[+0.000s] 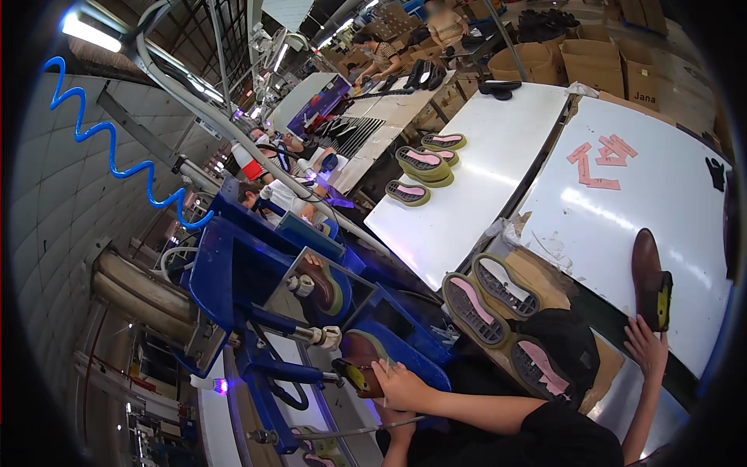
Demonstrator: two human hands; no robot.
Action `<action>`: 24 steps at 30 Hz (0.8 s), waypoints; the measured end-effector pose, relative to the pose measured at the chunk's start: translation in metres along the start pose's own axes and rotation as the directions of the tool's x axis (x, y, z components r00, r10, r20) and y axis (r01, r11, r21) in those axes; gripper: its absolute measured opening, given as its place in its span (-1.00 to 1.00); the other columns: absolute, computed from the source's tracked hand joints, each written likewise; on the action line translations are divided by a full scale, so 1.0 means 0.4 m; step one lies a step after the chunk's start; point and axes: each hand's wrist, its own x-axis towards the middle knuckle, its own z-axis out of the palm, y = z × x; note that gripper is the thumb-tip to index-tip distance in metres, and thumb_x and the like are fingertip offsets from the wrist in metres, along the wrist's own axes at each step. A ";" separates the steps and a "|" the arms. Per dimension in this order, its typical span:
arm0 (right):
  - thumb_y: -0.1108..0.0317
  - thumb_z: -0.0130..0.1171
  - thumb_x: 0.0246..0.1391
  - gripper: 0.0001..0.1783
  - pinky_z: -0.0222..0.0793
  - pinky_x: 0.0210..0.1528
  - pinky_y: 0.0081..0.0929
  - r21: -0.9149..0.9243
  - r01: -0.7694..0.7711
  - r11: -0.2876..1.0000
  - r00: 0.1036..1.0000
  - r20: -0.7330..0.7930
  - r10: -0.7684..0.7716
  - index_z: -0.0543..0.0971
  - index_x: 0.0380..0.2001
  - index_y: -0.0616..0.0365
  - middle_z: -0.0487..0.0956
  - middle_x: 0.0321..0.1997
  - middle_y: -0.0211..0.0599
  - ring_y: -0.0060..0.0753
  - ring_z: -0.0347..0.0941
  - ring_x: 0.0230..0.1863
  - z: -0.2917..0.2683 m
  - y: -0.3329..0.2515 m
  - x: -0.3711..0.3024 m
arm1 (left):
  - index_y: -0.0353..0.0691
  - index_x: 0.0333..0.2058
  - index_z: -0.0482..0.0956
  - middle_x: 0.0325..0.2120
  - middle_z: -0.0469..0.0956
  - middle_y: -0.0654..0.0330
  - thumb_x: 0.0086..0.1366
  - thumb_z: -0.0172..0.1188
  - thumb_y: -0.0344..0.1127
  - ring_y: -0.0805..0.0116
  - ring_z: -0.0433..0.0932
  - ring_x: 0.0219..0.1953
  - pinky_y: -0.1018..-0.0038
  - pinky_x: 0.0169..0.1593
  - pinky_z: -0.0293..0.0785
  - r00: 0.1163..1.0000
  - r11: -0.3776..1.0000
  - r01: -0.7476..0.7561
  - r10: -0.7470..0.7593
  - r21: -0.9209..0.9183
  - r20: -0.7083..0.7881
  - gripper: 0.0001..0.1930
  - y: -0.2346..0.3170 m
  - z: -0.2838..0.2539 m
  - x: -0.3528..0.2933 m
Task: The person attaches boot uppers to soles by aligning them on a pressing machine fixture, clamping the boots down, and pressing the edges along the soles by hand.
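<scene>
A brown shoe point(360, 347) with a black and yellow-green heel lies tilted inside a blue press machine point(237, 233). My right hand point(405, 387) reaches across from the right and grips the shoe near its heel. Just below, my left hand point(395, 414) is closed at the same shoe, its fingers partly hidden behind my right hand. Metal rods with pale end fittings point(330, 338) stand close to the shoe. A mirror-like panel point(292, 261) behind them shows a hand and a brown shoe.
Olive soles with pink pads point(476, 309) lie on cardboard to the right; more soles point(424, 165) sit on a white table point(498, 132). Another person's hand point(647, 347) touches a second brown shoe point(647, 272). Pink slips point(603, 162) lie beyond. Co-workers sit farther back.
</scene>
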 end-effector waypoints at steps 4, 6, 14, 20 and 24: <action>0.20 0.36 -0.06 -0.06 0.38 0.27 0.09 -0.006 -0.005 1.000 0.998 0.068 0.005 0.26 0.28 0.60 0.44 0.22 0.54 0.29 0.55 0.12 -0.014 -0.001 0.003 | -0.37 0.27 0.32 0.19 0.41 -0.18 0.25 0.37 -0.09 -0.21 0.37 0.25 0.02 0.31 0.22 0.998 0.998 0.069 -0.069 -0.010 -0.001 -0.27 -0.014 0.000 -0.015; 0.17 0.38 -0.05 -0.04 0.36 0.29 0.10 -0.007 0.000 1.000 0.996 0.088 0.001 0.25 0.29 0.59 0.43 0.23 0.56 0.31 0.54 0.15 -0.017 0.000 0.003 | -0.37 0.29 0.29 0.22 0.38 -0.18 0.27 0.36 -0.09 -0.21 0.35 0.26 0.02 0.33 0.21 0.994 0.994 0.106 -0.106 -0.020 -0.009 -0.26 -0.019 -0.002 -0.025; 0.06 0.43 0.02 0.00 0.27 0.35 0.25 0.034 -0.075 0.997 0.987 0.145 0.069 0.23 0.35 0.48 0.42 0.31 0.38 0.27 0.43 0.30 -0.051 -0.006 -0.002 | -0.40 0.24 0.38 0.10 0.54 -0.21 0.51 0.02 -0.15 -0.10 0.53 0.17 0.17 0.22 0.39 0.886 0.950 0.199 -0.278 -0.239 -0.370 -0.52 -0.140 -0.048 0.095; 0.05 0.41 0.06 -0.11 0.24 0.29 0.34 0.095 -0.156 0.983 0.967 0.216 0.133 0.27 0.29 0.36 0.57 0.11 0.28 0.28 0.52 0.15 -0.114 -0.007 0.032 | -0.21 0.18 0.54 0.08 0.58 0.08 0.44 0.16 -0.33 0.12 0.48 0.19 0.25 0.31 0.31 0.944 0.960 -0.232 0.182 -0.159 -0.276 -0.63 -0.209 -0.110 0.424; 0.14 0.39 0.07 -0.28 0.30 0.23 0.25 0.174 -0.050 0.983 0.966 0.257 0.004 0.36 0.18 0.28 0.66 -0.15 0.18 0.34 0.57 -0.05 -0.115 -0.040 0.037 | -0.23 -0.09 0.70 -0.18 0.70 0.01 0.33 0.31 -0.18 0.00 0.66 -0.09 0.25 0.02 0.52 0.904 0.980 0.173 -0.119 0.097 -0.411 -0.71 -0.344 -0.163 0.495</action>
